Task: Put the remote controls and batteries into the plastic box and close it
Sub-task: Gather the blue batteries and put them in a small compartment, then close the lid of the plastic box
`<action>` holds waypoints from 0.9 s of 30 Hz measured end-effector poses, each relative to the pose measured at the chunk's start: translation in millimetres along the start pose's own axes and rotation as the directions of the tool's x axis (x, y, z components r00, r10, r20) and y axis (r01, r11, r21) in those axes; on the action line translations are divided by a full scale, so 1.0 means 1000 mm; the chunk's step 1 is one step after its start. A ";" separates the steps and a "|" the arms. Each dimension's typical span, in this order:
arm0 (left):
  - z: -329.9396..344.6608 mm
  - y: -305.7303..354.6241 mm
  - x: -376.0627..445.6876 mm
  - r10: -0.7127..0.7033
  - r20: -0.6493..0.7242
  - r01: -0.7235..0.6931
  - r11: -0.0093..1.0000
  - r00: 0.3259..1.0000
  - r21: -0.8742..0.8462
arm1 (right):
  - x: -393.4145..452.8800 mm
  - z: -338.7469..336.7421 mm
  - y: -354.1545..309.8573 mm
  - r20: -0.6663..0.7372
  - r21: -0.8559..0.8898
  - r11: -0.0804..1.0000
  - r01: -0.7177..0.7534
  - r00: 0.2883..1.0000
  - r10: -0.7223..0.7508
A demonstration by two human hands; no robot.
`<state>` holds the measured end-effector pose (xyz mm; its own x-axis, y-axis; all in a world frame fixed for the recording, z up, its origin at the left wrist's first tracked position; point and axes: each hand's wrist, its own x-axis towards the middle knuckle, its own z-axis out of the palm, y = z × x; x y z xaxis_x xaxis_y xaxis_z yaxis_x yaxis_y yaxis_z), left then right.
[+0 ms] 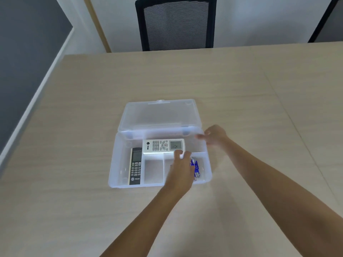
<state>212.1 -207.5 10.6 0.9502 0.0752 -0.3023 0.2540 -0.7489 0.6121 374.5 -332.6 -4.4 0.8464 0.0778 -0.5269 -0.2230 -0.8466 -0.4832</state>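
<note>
A clear plastic box (pixel 114 164) lies open on the table, its lid (pixel 157 115) folded back flat behind it. A white remote (pixel 159 146) lies crosswise in the back compartment. A black remote (pixel 135 166) lies lengthwise in the left compartment. Blue batteries (pixel 196 168) sit in the front right compartment, partly hidden by my left hand (pixel 181 169). That hand's fingertips pinch the near right corner of the white remote. My right hand (pixel 215 135) hovers by the box's right rear corner, fingers apart and blurred, holding nothing.
The box sits mid-table on a light wooden tabletop (pixel 241 93). A black mesh office chair (pixel 176 23) stands behind the far edge. The table's left edge runs diagonally beside a grey floor (pixel 27 52). Two middle front compartments of the box hold nothing.
</note>
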 end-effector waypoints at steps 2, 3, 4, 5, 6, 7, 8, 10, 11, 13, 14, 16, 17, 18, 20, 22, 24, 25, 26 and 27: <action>-0.020 -0.045 -0.014 0.020 -0.169 -0.009 0.998 0.985 0.067 | 0.014 -0.006 -0.016 -0.071 0.135 0.991 -0.005 0.997 0.015; -0.030 -0.071 -0.019 -0.049 -0.250 0.077 0.991 0.967 0.105 | 0.023 -0.007 -0.021 -0.080 0.171 0.985 -0.014 0.996 0.028; -0.038 -0.097 -0.024 -0.144 -0.299 0.193 0.971 0.943 0.140 | 0.030 -0.008 -0.024 -0.072 0.182 0.983 -0.027 0.997 0.041; -0.046 -0.120 -0.027 -0.252 -0.313 0.308 0.940 0.916 0.146 | 0.039 -0.008 -0.026 -0.045 0.195 0.979 -0.051 0.997 0.061; -0.051 -0.138 -0.030 -0.345 -0.292 0.393 0.911 0.892 0.125 | 0.046 -0.006 -0.027 -0.010 0.220 0.972 -0.084 0.996 0.089; -0.055 -0.148 -0.032 -0.395 -0.258 0.432 0.896 0.882 0.102 | 0.052 -0.004 -0.026 0.021 0.272 0.957 -0.104 0.995 0.102; -0.057 -0.156 -0.032 -0.407 -0.228 0.436 0.895 0.884 0.093 | 0.056 -0.002 -0.024 0.055 0.316 0.941 -0.122 0.992 0.110; -0.058 -0.163 -0.031 -0.378 -0.175 0.400 0.910 0.909 0.108 | 0.057 -0.001 -0.022 0.073 0.396 0.913 -0.099 0.994 0.076; -0.058 -0.165 -0.031 -0.357 -0.163 0.378 0.917 0.920 0.128 | 0.057 0.000 -0.021 0.069 0.420 0.904 -0.081 0.996 0.058; -0.056 -0.170 -0.031 -0.303 -0.171 0.333 0.923 0.937 0.191 | 0.057 0.003 -0.018 0.036 0.449 0.893 -0.032 0.999 0.018; -0.054 -0.173 -0.032 -0.277 -0.180 0.313 0.924 0.944 0.221 | 0.056 0.003 -0.019 -0.002 0.437 0.899 -0.005 1.000 0.007; -0.052 -0.177 -0.033 -0.257 -0.194 0.303 0.916 0.947 0.264 | 0.056 0.002 -0.019 -0.101 0.339 0.938 0.067 0.994 -0.035; -0.052 -0.176 -0.033 -0.257 -0.196 0.306 0.907 0.946 0.288 | 0.053 0.001 -0.021 -0.137 0.292 0.951 0.099 0.989 -0.061; -0.052 -0.173 -0.032 -0.261 -0.196 0.312 0.899 0.945 0.308 | 0.049 0.000 -0.023 -0.158 0.258 0.958 0.122 0.984 -0.083; -0.052 -0.167 -0.031 -0.290 -0.185 0.337 0.886 0.939 0.319 | 0.042 -0.004 -0.028 -0.178 0.271 0.946 0.179 0.975 -0.133; -0.052 -0.164 -0.034 -0.302 -0.204 0.353 0.886 0.931 0.301 | 0.028 -0.012 -0.029 -0.163 0.313 0.919 0.238 0.967 -0.195; -0.054 -0.161 -0.036 -0.309 -0.202 0.357 0.891 0.929 0.279 | 0.000 -0.025 -0.027 -0.134 0.318 0.901 0.295 0.955 -0.265; -0.056 -0.159 -0.037 -0.325 -0.182 0.364 0.895 0.928 0.258 | -0.014 -0.032 -0.024 -0.081 0.340 0.893 0.295 0.955 -0.285; -0.058 -0.157 -0.037 -0.338 -0.161 0.368 0.901 0.927 0.227 | -0.033 -0.039 -0.023 0.003 0.413 0.867 0.279 0.951 -0.308; -0.061 -0.155 -0.037 -0.346 -0.143 0.368 0.912 0.927 0.181 | -0.049 -0.045 -0.021 0.104 0.555 0.805 0.212 0.942 -0.320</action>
<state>148.2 -53.6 -28.3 0.8191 0.4232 -0.3872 0.5489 -0.7744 0.3148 359.3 -342.4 63.0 0.8181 0.3990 -0.4140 -0.2678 -0.3728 -0.8884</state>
